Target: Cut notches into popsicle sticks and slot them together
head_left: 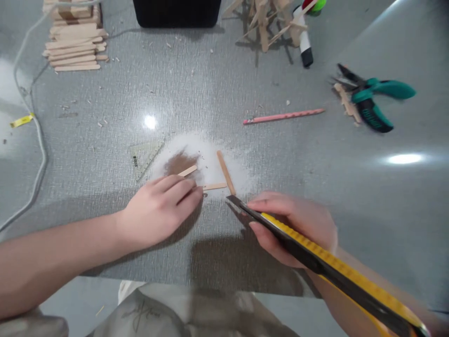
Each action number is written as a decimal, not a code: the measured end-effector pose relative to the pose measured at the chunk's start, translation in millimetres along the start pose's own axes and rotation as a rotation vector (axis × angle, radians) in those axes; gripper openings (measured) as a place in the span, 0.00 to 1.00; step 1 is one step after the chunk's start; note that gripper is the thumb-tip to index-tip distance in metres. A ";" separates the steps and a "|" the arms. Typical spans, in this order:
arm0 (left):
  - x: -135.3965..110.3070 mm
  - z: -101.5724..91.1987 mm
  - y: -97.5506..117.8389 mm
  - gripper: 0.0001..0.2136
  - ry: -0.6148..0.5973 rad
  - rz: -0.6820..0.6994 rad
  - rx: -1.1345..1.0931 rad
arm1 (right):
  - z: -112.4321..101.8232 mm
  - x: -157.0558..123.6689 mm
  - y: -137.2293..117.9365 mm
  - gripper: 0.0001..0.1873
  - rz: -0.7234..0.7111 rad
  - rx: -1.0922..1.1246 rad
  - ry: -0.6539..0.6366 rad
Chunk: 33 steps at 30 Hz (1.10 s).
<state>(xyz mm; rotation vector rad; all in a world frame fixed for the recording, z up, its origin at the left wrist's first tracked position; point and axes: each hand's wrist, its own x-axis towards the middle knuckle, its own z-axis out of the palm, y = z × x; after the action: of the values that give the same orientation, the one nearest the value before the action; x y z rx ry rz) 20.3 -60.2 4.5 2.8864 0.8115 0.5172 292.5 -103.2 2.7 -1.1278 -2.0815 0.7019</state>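
My left hand lies fingers-down on the grey table, pressing on a short wooden craft stick whose end pokes out past my fingertips. A second short stick shows above my knuckles. A longer stick lies slanted just beyond. My right hand is closed round a yellow and black utility knife; its blade tip points at the sticks, close to the slanted one. The sticks rest on a scuffed white patch of the table.
A clear set square lies left of the patch. A pink pencil, teal pliers, a marker, a stick model, a stack of craft sticks, a black box and a white cable are around.
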 end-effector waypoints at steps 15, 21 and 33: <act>5.8 8.1 -30.1 0.12 0.022 0.043 -0.242 | 13.0 37.5 3.7 0.18 -0.023 0.027 -0.106; 5.9 8.2 -30.6 0.11 -0.004 0.006 -0.289 | 18.0 37.8 9.1 0.18 -0.099 0.022 -0.148; 2.2 8.6 -13.3 0.10 0.019 -0.115 -0.232 | 15.0 38.2 6.5 0.19 -0.093 0.007 -0.159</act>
<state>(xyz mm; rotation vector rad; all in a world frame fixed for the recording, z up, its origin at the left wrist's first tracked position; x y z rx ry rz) 18.5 -47.7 -5.3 2.6113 0.8531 0.5852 268.8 -69.3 -0.3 -0.9923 -2.2476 0.7746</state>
